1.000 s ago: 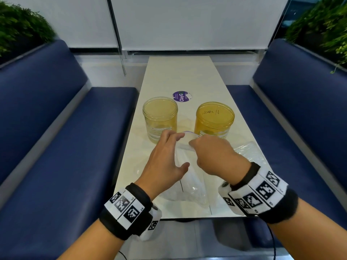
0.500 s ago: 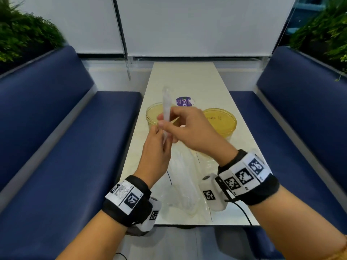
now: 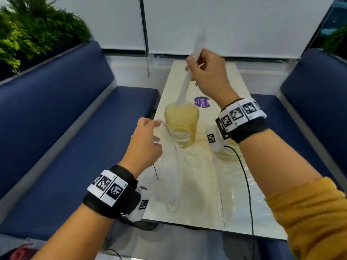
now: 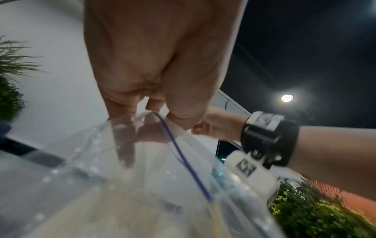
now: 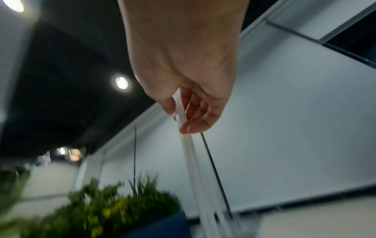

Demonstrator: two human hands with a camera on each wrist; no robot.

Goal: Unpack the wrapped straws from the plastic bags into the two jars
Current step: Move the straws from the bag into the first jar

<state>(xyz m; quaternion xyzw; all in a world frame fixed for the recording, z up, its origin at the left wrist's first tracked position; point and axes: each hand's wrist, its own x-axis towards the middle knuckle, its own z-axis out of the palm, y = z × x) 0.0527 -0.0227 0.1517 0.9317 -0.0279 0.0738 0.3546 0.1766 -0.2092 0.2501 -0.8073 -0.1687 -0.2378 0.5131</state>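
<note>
My right hand (image 3: 195, 66) is raised over the table and grips a bunch of white wrapped straws (image 3: 185, 87); their lower ends sit at the mouth of the left yellow jar (image 3: 181, 126). In the right wrist view the straws (image 5: 184, 122) run between thumb and fingers. My left hand (image 3: 150, 128) pinches the open rim of a clear plastic bag (image 3: 169, 177), which hangs down to the table with straws inside. The left wrist view shows the bag (image 4: 142, 169) with its blue zip line under the pinching fingers. The second jar (image 3: 228, 154) is mostly hidden behind my right wrist.
The narrow cream table (image 3: 202, 209) runs between two blue benches (image 3: 56, 128). A purple round sticker (image 3: 201, 102) lies beyond the jars. Another clear plastic bag (image 3: 236, 196) lies flat at the table's right. A black cable (image 3: 247, 188) trails from my right wrist. Plants stand behind the benches.
My right hand pulled a bunch of straws out of the bag, lifted it high and brought its lower ends to the left jar. My left hand now holds the bag's rim up.
</note>
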